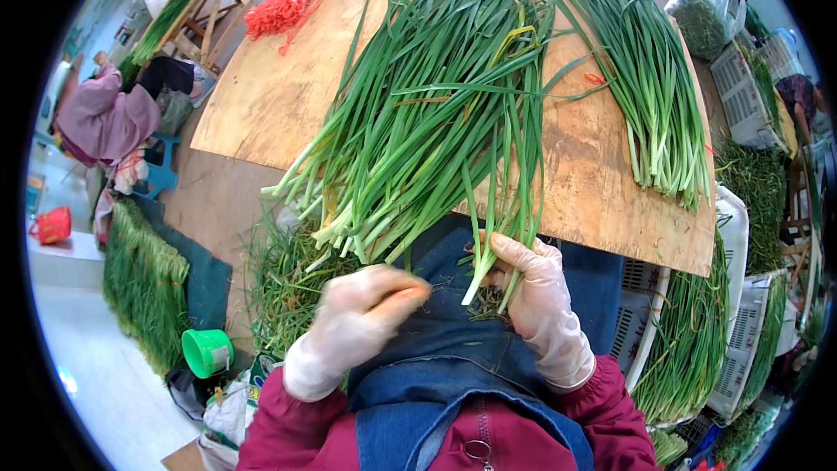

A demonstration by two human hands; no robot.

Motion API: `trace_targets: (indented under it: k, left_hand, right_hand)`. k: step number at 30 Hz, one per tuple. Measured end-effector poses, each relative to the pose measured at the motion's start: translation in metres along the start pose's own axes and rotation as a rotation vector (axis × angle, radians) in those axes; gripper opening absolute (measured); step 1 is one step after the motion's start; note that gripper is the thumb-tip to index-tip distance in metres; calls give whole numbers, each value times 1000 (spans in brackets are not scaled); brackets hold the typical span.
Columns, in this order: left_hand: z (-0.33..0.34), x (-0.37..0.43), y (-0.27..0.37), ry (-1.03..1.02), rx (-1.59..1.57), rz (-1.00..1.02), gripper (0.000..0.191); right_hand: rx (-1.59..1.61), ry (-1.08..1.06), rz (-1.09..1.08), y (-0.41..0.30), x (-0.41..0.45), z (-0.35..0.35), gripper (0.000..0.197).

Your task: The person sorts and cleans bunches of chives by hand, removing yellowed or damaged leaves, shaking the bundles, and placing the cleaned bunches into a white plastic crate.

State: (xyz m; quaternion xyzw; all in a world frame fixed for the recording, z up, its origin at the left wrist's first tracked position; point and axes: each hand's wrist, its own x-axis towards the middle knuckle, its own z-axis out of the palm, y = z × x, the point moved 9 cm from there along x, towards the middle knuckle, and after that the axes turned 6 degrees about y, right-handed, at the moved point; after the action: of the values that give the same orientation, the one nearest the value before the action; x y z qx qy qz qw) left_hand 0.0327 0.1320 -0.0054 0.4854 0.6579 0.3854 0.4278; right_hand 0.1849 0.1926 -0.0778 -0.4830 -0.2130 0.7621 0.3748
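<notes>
A few garlic chive stalks [482,268] are pinched in my right hand [536,281], just past the table's near edge. Their pale cut ends point down towards my lap. My left hand [366,324], blurred, is held to the left of those ends, apart from them. Its fingers are curled together, and I see nothing in them. Both hands wear thin translucent gloves. A large loose heap of garlic chives [431,104] lies on the wooden board table [261,98], white ends overhanging the near edge. To its right rests a neater pile of chives [644,78].
Red plastic ties [281,10] lie at the table's far left. Trimmed leaf waste [288,288] is heaped left of my knees. A green bucket [207,352] stands on the floor. Crates of chives [686,333] are at my right. A person [108,114] is at the left.
</notes>
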Motion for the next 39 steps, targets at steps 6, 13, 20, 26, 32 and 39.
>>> trace_targets:
  k: [6,13,20,26,32,39]
  left_hand:
    - [9,14,30,106,49,223,12]
    - [-11,20,72,453,794,656,18]
    - [-35,106,75,401,1124,522,30]
    - [-146,121,27,731,1193,105,25]
    - [-87,48,70,564,713,550,27]
    - [-84,60,47,549,922,536,25]
  right_hand:
    - [109,7,88,-6,-11,6,23]
    - [166,-104,221,-13,-11,12,28]
    - [227,-164,43,-70,-41,33,25]
    - [250,-149,-119,-89,-48,14,25]
    - [119,9,135,-17,-23,-10,21]
    - [232,-355,-115,-100,-73,17,36]
